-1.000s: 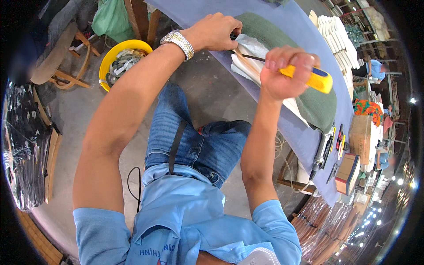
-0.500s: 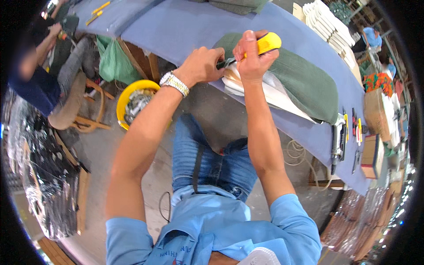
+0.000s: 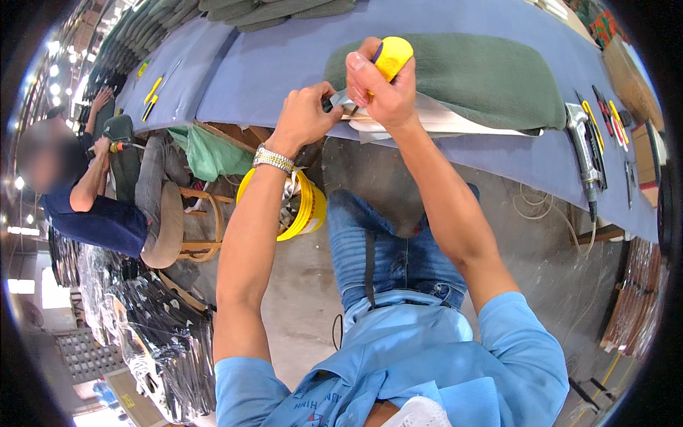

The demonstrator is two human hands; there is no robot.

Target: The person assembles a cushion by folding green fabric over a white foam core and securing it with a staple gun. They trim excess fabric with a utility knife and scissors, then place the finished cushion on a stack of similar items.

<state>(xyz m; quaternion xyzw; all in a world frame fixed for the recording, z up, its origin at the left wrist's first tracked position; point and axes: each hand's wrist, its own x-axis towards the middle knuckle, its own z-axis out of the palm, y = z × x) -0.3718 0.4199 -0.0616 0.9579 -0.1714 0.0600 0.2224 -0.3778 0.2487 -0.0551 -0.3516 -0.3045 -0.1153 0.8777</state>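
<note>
A dark green padded piece (image 3: 477, 78), looking like a cushion or seat pad, lies on the blue-covered table. Its pale layered underside (image 3: 441, 117) shows along the near edge. My right hand (image 3: 388, 89) is closed around a tool with a thick yellow handle (image 3: 393, 57); a thin shaft points down at the pad's left end, its tip hard to make out. My left hand (image 3: 307, 115), with a watch on the wrist, is closed at that same end. Its fingers pinch a greyish edge of the cover beside a small dark part.
To the right lie an air tool (image 3: 583, 153) with a hose and several hand tools (image 3: 612, 124). A yellow bucket (image 3: 311, 206) of scraps stands below the table beside a green bag (image 3: 213, 153). At left another person (image 3: 107, 213) sits working. Green pads (image 3: 277, 8) are stacked behind.
The view has shifted, showing more of the left side. My right hand has turned the yellow-handled tool from pointing left to pointing more steeply downward. My left hand stays at the pad's end.
</note>
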